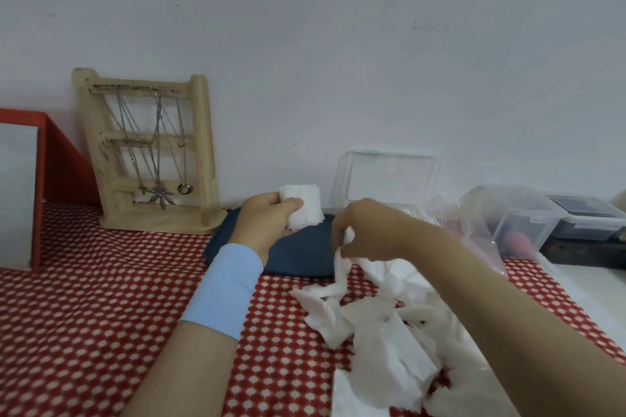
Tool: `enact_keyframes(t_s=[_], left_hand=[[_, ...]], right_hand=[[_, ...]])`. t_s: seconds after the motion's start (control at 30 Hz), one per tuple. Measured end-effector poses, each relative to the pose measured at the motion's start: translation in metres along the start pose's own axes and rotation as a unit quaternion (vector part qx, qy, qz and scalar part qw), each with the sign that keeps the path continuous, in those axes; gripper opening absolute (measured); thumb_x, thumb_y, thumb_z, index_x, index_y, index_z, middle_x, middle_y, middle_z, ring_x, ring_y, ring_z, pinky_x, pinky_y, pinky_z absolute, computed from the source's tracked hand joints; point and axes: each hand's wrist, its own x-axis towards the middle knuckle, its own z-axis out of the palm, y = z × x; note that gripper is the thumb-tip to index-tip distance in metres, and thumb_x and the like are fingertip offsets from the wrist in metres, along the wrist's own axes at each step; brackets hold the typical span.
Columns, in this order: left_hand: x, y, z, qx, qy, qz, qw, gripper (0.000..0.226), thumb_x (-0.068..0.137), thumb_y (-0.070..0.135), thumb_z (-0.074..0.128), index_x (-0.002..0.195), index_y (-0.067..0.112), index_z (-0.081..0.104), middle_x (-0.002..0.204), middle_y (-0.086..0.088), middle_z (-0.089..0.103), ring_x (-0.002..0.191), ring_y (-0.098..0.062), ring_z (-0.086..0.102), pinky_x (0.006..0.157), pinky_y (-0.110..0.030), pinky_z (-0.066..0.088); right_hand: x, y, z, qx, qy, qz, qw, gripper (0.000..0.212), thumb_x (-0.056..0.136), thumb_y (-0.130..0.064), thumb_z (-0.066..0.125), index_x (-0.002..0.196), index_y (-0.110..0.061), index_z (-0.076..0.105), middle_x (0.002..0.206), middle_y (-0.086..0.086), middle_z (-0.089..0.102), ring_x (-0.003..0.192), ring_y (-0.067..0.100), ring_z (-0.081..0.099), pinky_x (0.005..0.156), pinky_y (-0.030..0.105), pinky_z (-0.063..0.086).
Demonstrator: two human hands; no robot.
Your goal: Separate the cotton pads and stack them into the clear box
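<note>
Pads [304, 206] gripped in left hand [267, 220]; right hand [367, 230] pinching strip [342, 264] from pile [382, 325]. Faint wall scribble [430, 26], unreadable.

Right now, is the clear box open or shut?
Open: the clear box has its lid raised against the wall behind the right hand. Its contents are hidden.

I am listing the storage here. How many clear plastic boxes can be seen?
2: the open clear box at the wall behind the right hand, and a latched clear container further right. Others may be hidden.
</note>
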Motion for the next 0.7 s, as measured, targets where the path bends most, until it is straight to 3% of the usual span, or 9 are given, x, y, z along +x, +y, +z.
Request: enact_keyframes(t_s=[0.13,0.23,0.3,0.4,0.5,0.7], left_hand=[[-0.001,-0.004,0.003,0.017,-0.007,0.009,1.0,0.014,0.094,0.011,0.067,0.09,0.022,0.072,0.103,-0.001,0.075,0.098,-0.017,0.071,0.083,-0.03,0.06],[-0.004,-0.005,0.01,0.0,-0.058,-0.013,0.998,0.008,0.093,0.015,0.071,0.099,0.017,0.076,0.102,-0.002,0.079,0.1,-0.018,0.074,0.085,-0.032,0.061],[-0.008,-0.004,0.017,-0.017,-0.1,-0.027,0.994,0.009,0.095,0.016,0.07,0.102,0.015,0.075,0.101,-0.003,0.079,0.099,-0.019,0.075,0.082,-0.03,0.061],[-0.013,-0.002,0.024,-0.025,-0.134,-0.034,0.99,0.013,0.098,0.015,0.065,0.104,0.012,0.075,0.103,-0.007,0.079,0.098,-0.02,0.075,0.079,-0.028,0.061],[-0.017,-0.001,0.029,-0.059,-0.153,-0.045,0.985,0.017,0.1,0.015,0.06,0.106,0.009,0.075,0.104,-0.01,0.078,0.099,-0.021,0.075,0.078,-0.029,0.061],[-0.019,0.0,0.038,-0.079,-0.167,-0.062,0.981,0.029,0.103,0.024,0.056,0.118,0.004,0.071,0.109,-0.013,0.077,0.102,-0.024,0.074,0.083,-0.035,0.061]], right_hand=[[-0.016,0.008,-0.026,0.207,0.134,0.006,0.969,0.019,0.091,-0.015,0.068,0.085,-0.033,0.07,0.086,-0.018,0.067,0.077,-0.004,0.061,0.073,0.014,0.046],[-0.022,0.005,-0.031,0.327,0.156,0.01,0.932,0.019,0.094,-0.012,0.065,0.087,-0.027,0.074,0.084,-0.009,0.069,0.068,-0.003,0.059,0.068,0.015,0.048],[-0.023,0.003,-0.028,0.336,0.152,0.021,0.929,0.015,0.094,-0.012,0.065,0.091,-0.022,0.075,0.08,-0.006,0.066,0.059,-0.005,0.054,0.061,0.011,0.043],[-0.02,0.005,-0.021,0.284,0.157,0.048,0.945,0.014,0.094,-0.015,0.064,0.096,-0.026,0.073,0.081,-0.009,0.063,0.065,0.001,0.055,0.062,0.015,0.043],[-0.021,0.009,-0.019,0.264,0.167,0.07,0.947,0.017,0.091,-0.014,0.066,0.095,-0.031,0.07,0.077,-0.008,0.062,0.065,0.006,0.055,0.057,0.015,0.046],[-0.024,0.016,-0.019,0.267,0.193,0.09,0.94,0.016,0.088,-0.013,0.067,0.094,-0.028,0.069,0.072,-0.01,0.06,0.055,0.002,0.051,0.046,0.01,0.04]])
